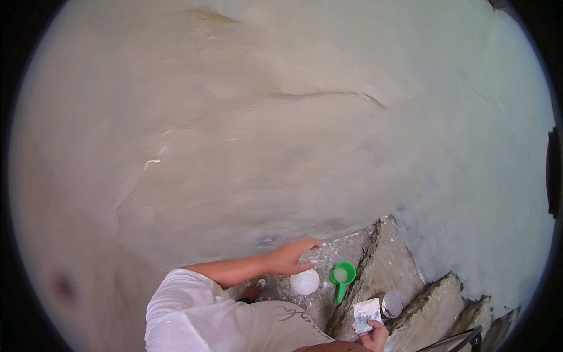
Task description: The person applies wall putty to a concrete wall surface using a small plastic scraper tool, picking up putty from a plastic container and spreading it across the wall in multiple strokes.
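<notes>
At the lower right of the frame the right hand point(374, 338) grips a plaster-smeared scraper point(366, 314). The left hand point(291, 257), fingers spread and holding nothing, lies against the wall point(281, 129) at lower centre, just above a white bowl point(304, 282). A green scoop point(342, 276) and a clear cup point(392, 304) sit on the concrete steps point(393, 264) between.

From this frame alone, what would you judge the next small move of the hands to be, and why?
Probably the right hand lifts its flat putty-smeared scraper blade toward the smooth beige plastered wall. The blade already looks loaded with whitish paste, while the left hand reaches open-fingered to the wall's lower edge, above the round white tub and green plastic scoop on the stone steps.
</notes>
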Tool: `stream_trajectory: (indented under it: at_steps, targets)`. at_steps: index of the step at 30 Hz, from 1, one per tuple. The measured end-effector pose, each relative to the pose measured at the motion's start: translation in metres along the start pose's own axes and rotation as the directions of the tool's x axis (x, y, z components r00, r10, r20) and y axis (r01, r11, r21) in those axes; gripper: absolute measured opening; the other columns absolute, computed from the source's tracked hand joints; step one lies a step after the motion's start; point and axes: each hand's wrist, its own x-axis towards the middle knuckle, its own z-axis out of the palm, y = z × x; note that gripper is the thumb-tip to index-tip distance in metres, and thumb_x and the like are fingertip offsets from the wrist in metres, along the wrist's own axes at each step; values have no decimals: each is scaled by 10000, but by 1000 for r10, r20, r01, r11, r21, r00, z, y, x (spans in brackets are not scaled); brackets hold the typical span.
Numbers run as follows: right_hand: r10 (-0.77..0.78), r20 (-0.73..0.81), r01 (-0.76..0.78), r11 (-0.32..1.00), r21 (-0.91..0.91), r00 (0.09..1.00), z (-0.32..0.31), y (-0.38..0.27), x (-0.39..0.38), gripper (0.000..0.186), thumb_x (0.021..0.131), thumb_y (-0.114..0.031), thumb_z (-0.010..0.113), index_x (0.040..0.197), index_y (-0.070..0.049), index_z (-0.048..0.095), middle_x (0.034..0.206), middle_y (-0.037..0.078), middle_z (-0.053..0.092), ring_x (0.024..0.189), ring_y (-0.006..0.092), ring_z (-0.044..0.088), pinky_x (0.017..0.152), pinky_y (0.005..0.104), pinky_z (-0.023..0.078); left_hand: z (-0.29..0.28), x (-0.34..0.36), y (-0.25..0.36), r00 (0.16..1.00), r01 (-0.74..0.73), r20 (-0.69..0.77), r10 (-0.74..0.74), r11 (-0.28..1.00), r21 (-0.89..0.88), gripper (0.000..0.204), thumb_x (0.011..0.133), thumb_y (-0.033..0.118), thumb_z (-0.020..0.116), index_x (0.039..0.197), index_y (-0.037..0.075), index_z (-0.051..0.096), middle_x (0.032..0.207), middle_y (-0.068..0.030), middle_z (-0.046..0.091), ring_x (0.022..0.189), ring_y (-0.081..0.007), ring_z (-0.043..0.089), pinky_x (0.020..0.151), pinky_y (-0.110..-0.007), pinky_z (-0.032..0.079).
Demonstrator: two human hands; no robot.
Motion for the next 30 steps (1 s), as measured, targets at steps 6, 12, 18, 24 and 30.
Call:
stream_trajectory:
  at_steps: [6,12,18,24,30]
  targets:
    - [-49,30,50,997,-52,998,-7,-3,11,360,823,-11,577,1167,28,475,1066,190,592,961,273,591,858,355,480,-71,1,55,914,-193,-287,286,930,313,525,775,153,662,1237,14,454,1147,-169,547,1036,-321,548,891,-390,445]
    - [217,24,-208,956,-205,976,-28,24,24,458,756,-30,618,1185,1,461,1082,193,578,971,335,591,817,413,530,-151,12,85,597,-251,-473,648,711,657,695,711,134,727,1299,4,382,1207,-208,517,1096,-373,512,923,-432,420]
    - [591,88,-512,603,612,802,-2,-12,37,484,734,-10,611,1192,-2,453,1079,158,581,967,343,589,802,428,532,-231,32,103,347,-233,-318,882,410,882,940,689,163,748,1409,63,152,1343,-277,341,1203,-435,403,973,-503,357]
    - [571,74,-495,633,595,818,-2,-5,46,474,741,-25,616,1188,1,462,1082,157,583,987,319,584,820,411,527,-286,50,128,247,-131,-160,956,197,972,1009,707,182,733,1443,82,50,1407,-272,218,1299,-431,261,1007,-519,316]
    - [445,-34,-446,894,-49,895,-36,47,29,390,769,-75,640,1130,5,516,1062,146,607,971,278,587,841,338,513,-313,68,145,251,-94,-126,960,153,984,974,779,135,651,1442,121,-63,1437,-210,91,1362,-384,133,1040,-610,259]
